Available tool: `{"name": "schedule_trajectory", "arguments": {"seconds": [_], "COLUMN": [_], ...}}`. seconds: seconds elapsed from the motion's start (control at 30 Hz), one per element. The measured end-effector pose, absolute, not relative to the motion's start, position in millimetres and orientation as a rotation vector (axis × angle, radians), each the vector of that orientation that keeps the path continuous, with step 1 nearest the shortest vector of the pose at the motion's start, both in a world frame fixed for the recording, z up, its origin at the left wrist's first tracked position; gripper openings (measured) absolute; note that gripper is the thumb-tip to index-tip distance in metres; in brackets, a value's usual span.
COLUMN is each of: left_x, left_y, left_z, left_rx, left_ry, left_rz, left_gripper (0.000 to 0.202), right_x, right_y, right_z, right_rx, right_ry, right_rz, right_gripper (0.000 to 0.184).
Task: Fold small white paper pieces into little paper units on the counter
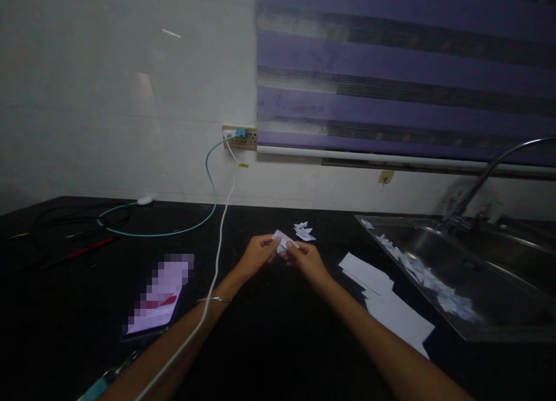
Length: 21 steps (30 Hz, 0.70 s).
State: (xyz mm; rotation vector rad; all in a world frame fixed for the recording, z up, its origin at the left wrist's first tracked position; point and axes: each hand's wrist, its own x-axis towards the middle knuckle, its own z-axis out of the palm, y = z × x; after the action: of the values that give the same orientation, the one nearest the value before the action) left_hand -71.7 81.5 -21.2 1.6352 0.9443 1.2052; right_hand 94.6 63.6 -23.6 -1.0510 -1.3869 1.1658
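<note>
While both hands met over the dark counter (273, 343), a small white paper (283, 239) sat pinched between them, its long axis slanting from far left to near right. The left hand (257, 254), nearly closed, had its thumb on the left part; the right hand (307, 261), curled much the same, gripped the right end, so neither was nearer. Folded pieces (306, 235) lay just beyond, slightly right, and flat sheets (397, 314) well to the right.
</note>
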Motion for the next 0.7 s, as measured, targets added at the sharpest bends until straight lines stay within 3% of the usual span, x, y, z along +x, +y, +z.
{"name": "schedule_trajectory", "arguments": {"seconds": [0.23,0.7], "left_x": [-67.9,-78.2], "left_y": [79.9,79.5], "left_z": [-18.4,-14.2], "left_rx": [1.588,1.63], "left_ry": [0.92,0.88], "left_rz": [1.153,1.167], "left_gripper": [0.05,0.042], "right_x": [97.5,103.1], "right_y": [56.8,62.1], "right_z": [-16.4,-15.9], "right_rx": [-1.171,-1.091], "right_ry": [-1.681,-1.645], "right_rz": [0.699,0.85], "right_gripper": [0.042,0.045]}}
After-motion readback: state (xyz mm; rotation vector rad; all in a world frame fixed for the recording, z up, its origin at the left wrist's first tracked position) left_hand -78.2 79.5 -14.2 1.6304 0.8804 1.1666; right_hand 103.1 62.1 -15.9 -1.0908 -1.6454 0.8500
